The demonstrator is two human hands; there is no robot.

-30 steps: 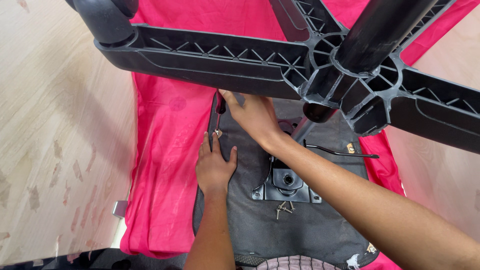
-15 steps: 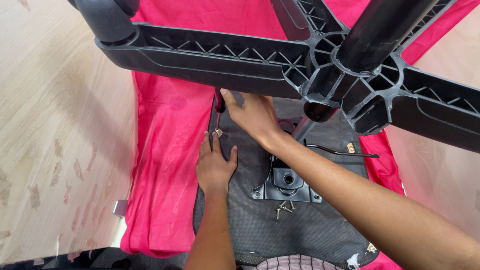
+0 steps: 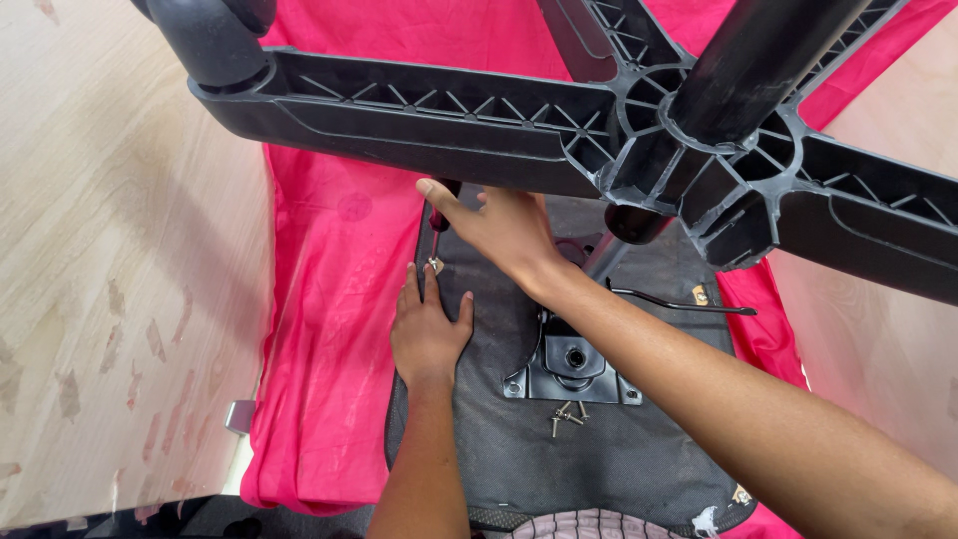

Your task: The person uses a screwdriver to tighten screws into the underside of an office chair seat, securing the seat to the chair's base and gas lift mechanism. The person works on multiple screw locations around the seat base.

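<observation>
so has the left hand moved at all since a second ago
No. The left hand lies flat on the seat underside, equally left of the metal plate as before.

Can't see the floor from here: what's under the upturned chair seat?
A pink cloth lies under the seat underside, showing along its left and right edges; pale wood floor lies beyond it. Whatever sits beneath the seat's middle is covered.

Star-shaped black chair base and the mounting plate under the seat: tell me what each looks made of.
The star-shaped black chair base looks like moulded plastic: matte, with ribbed webbing inside its arms. The dark mounting plate looks like painted or coated metal: thin, flat, faintly glossy, with bolt holes at its corners.
</observation>
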